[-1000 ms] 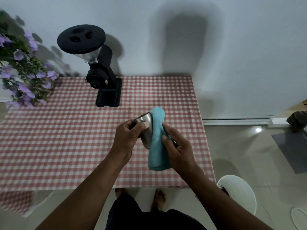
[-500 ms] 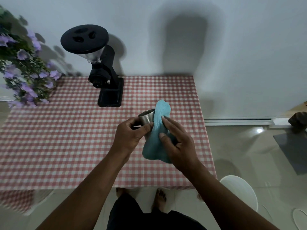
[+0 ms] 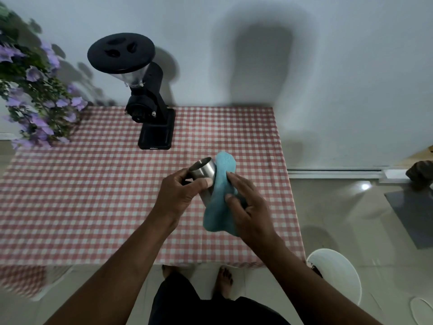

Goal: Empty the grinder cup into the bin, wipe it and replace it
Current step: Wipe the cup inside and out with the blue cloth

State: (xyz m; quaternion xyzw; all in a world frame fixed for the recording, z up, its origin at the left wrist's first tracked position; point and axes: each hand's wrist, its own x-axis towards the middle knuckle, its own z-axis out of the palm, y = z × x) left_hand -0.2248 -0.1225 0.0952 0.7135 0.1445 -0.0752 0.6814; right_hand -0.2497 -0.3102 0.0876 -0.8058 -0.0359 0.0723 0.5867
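My left hand (image 3: 179, 193) grips the steel grinder cup (image 3: 203, 171) by its rim and side, above the checked table. The cup's mouth tilts up and to the left. My right hand (image 3: 248, 207) presses a blue cloth (image 3: 219, 202) against the cup's right side; the cloth drapes down below the cup and hides its base. The black grinder (image 3: 145, 97) stands at the back of the table, its base plate (image 3: 156, 137) bare. The white bin (image 3: 337, 275) sits on the floor at the table's right front corner.
The table has a red-and-white checked cloth (image 3: 93, 195) and stands against a white wall. A plant with purple flowers (image 3: 32, 97) fills the back left corner. My bare feet (image 3: 222, 280) show under the table's front edge. A grey mat (image 3: 414, 214) lies on the tiled floor at right.
Both hands have lifted the cup slightly and turned it, so its mouth now shows more to the upper left. The cloth has slid along the cup's side.
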